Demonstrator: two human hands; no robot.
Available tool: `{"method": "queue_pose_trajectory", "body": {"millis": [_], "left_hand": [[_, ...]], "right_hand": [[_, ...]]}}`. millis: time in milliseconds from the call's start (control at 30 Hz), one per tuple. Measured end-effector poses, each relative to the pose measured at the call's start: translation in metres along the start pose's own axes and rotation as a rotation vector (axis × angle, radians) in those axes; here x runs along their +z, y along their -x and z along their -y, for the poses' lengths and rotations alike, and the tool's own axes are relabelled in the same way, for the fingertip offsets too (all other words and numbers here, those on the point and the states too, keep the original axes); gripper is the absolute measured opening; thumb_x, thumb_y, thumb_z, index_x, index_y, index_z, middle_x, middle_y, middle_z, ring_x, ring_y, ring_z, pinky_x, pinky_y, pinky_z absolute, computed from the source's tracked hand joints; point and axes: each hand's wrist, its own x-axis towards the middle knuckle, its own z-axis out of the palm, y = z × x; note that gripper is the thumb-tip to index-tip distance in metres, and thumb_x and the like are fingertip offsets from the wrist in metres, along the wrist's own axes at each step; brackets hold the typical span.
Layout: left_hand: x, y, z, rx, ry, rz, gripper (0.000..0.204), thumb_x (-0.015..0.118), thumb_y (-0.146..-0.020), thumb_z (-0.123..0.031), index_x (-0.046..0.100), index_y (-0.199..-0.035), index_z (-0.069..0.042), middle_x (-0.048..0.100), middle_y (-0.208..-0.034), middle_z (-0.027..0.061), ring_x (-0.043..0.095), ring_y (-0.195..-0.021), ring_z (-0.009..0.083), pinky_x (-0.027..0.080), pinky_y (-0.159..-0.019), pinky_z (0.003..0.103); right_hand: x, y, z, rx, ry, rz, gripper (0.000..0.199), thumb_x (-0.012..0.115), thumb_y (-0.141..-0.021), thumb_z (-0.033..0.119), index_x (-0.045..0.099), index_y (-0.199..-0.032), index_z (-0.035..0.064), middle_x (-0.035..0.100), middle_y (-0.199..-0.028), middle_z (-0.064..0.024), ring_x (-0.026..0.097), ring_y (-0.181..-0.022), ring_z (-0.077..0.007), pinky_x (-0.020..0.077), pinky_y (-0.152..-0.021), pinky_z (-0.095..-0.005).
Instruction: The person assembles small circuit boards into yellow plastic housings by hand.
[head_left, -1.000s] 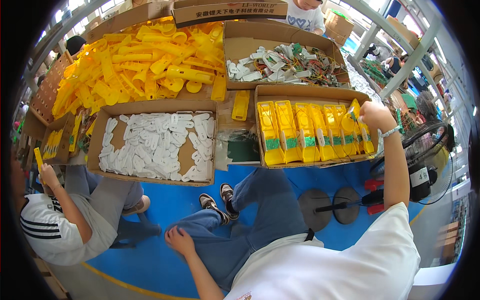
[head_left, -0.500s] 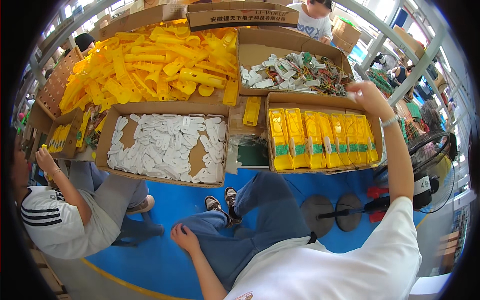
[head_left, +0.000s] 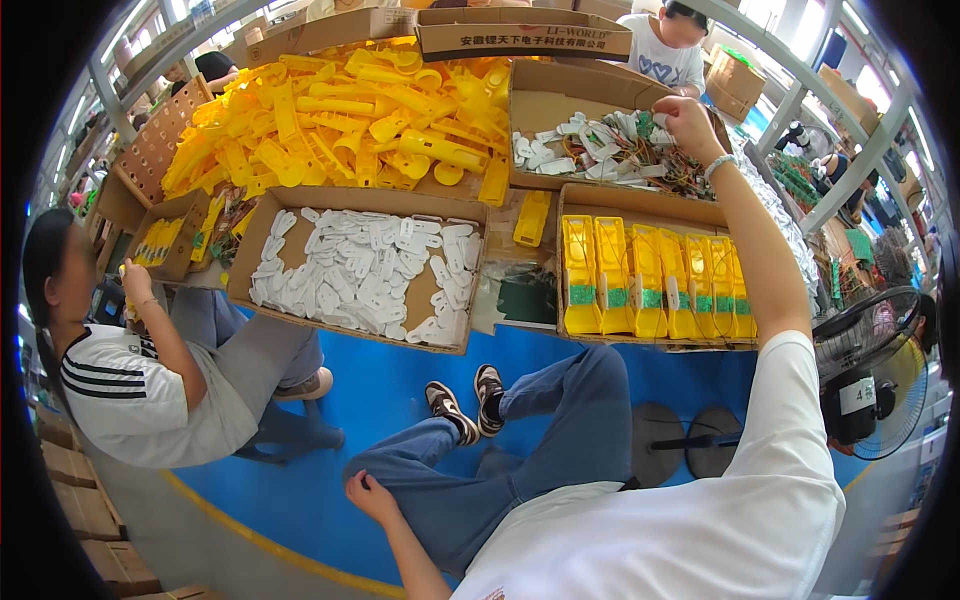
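My right hand (head_left: 690,130) is over the right part of the far carton (head_left: 535,95), its fingers closed in a pinch. At the fingertips shows a small white plastic piece (head_left: 660,119), partly hidden. Below the hand lies a heap of white plastic pieces with thin coloured wires and green boards (head_left: 605,145). My left hand (head_left: 373,497) rests on my left thigh with thumb and fingers apart, and nothing shows in it. Under my right forearm, a carton (head_left: 655,196) holds a row of yellow plastic housings (head_left: 612,275) with green boards.
A carton (head_left: 470,315) of white plastic covers (head_left: 360,265) stands left of the housings. Behind it is a large pile of yellow parts (head_left: 350,125). A fan (head_left: 870,385) stands at the right. A seated co-worker (head_left: 150,390) is at the left; another person (head_left: 665,50) is across the table.
My right hand has moved from the far carton's right edge inward over the wired pieces. My left hand stays on my thigh. The whole view has shifted slightly.
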Motion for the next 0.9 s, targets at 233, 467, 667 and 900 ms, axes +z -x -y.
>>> {"method": "queue_pose_trajectory", "body": {"millis": [233,467,667,900], "left_hand": [[0.002,0.004,-0.096,-0.071,0.428,0.013,0.017,0.052,-0.090,-0.005,0.062,-0.102,0.002,0.060,-0.107,0.0133,0.057,-0.100,0.0259,0.044,-0.089,0.035],[-0.039,0.015,-0.293,0.444,0.906,0.313,0.018,0.053,-0.088,0.004,0.061,-0.105,0.005,0.062,-0.101,0.0127,0.059,-0.095,0.0201,0.047,-0.085,0.030],[-0.079,0.018,-0.391,0.761,1.207,0.468,0.029,0.059,-0.084,0.007,0.060,-0.113,0.006,0.058,-0.109,0.0148,0.059,-0.095,0.0199,0.047,-0.084,0.029],[-0.080,0.026,-0.407,0.722,1.213,0.645,0.030,0.066,-0.082,0.002,0.063,-0.112,0.004,0.055,-0.109,0.0114,0.055,-0.097,0.0178,0.048,-0.082,0.029]], "right_hand": [[-0.057,0.023,0.067,-0.053,-0.548,-0.244,0.024,0.058,-0.088,0.002,0.064,-0.110,-0.0015,0.066,-0.105,-0.0070,0.061,-0.097,-0.0148,0.0476,-0.084,-0.0263],[-0.073,0.082,0.172,-0.026,-1.217,-0.041,0.027,0.052,-0.092,0.004,0.059,-0.118,-0.0012,0.060,-0.115,-0.0078,0.056,-0.105,-0.0146,0.0465,-0.088,-0.0292],[-0.019,0.152,0.246,0.107,-1.723,0.418,0.023,0.054,-0.093,0.009,0.058,-0.113,-0.0004,0.059,-0.110,-0.0045,0.057,-0.102,-0.0118,0.0496,-0.080,-0.0293],[0.008,0.203,0.295,0.509,-1.927,0.650,0.022,0.055,-0.093,0.008,0.057,-0.112,-0.0019,0.060,-0.092,-0.0069,0.056,-0.074,-0.0134,0.0482,-0.066,-0.0248]]}}
